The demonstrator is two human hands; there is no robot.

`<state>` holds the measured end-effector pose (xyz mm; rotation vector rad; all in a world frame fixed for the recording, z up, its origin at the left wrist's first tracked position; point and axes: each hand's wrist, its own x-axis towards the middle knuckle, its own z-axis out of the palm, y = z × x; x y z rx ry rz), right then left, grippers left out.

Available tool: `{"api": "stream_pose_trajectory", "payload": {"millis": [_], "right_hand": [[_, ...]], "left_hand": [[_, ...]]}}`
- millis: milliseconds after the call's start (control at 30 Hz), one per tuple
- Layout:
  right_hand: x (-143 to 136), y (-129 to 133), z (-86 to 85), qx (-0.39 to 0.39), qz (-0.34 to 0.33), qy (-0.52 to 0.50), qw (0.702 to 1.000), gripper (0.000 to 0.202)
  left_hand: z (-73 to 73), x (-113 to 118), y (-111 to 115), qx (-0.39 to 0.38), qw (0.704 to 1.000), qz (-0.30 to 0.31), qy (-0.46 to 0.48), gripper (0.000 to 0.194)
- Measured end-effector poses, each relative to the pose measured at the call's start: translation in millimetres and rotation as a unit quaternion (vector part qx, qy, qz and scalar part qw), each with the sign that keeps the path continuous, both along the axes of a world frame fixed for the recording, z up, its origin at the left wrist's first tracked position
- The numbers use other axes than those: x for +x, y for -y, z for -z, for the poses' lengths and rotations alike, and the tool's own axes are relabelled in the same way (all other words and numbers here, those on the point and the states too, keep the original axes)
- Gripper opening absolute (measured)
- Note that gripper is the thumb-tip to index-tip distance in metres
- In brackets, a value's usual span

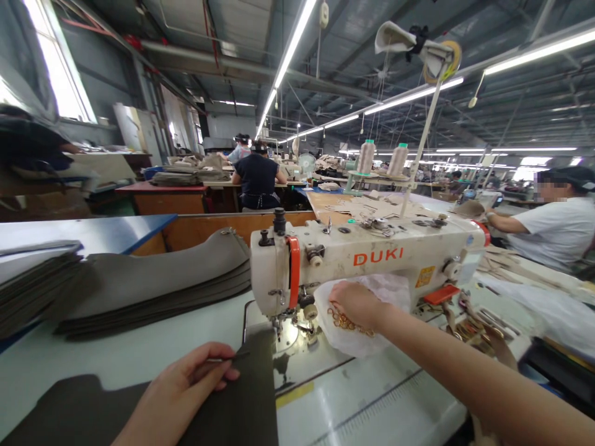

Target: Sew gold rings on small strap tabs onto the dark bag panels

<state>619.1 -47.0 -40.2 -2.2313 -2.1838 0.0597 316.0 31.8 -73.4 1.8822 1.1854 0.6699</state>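
My left hand [193,378] rests over a dark olive fabric piece [251,396], its fingers pinched on a thin dark item [242,355] too small to name. The fabric lies on the pale table, with its far edge near the needle of a white sewing machine [339,254] marked DUKI. Under the machine's arm, my right hand [356,303] reaches into a white plastic bag [390,288] with several gold-coloured rings [343,320]. The fingertips of that hand point down at the rings, and what they hold, if anything, is hidden.
Stacked grey-olive panels [158,285] lie left of the machine. Straps with metal buckles [483,328] sit at the right. Thread cones [366,157] and a thread stand [425,136] rise behind. A person in white [553,223] works at the right, another in dark clothing [258,176] farther ahead.
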Motion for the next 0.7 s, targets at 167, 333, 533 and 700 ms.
{"api": "stream_pose_trajectory", "payload": {"millis": [167, 333, 533, 700], "right_hand": [[7, 1, 6.3, 0.033, 0.012, -0.089, 0.995, 0.013], [8, 12, 15.0, 0.133, 0.045, -0.243, 0.960, 0.015], [-18, 39, 26.9, 0.168, 0.010, -0.434, 0.885, 0.028], [-50, 51, 34.1, 0.155, -0.006, -0.565, 0.810, 0.034]], "left_hand": [[1.9, 0, -2, -0.053, 0.998, 0.031, 0.016, 0.030], [5.4, -2, -1, -0.073, 0.996, 0.033, 0.043, 0.029], [6.5, -1, 3, -0.043, 0.996, 0.068, 0.050, 0.024], [5.8, -1, 10, -0.033, 0.994, 0.082, 0.063, 0.017]]}}
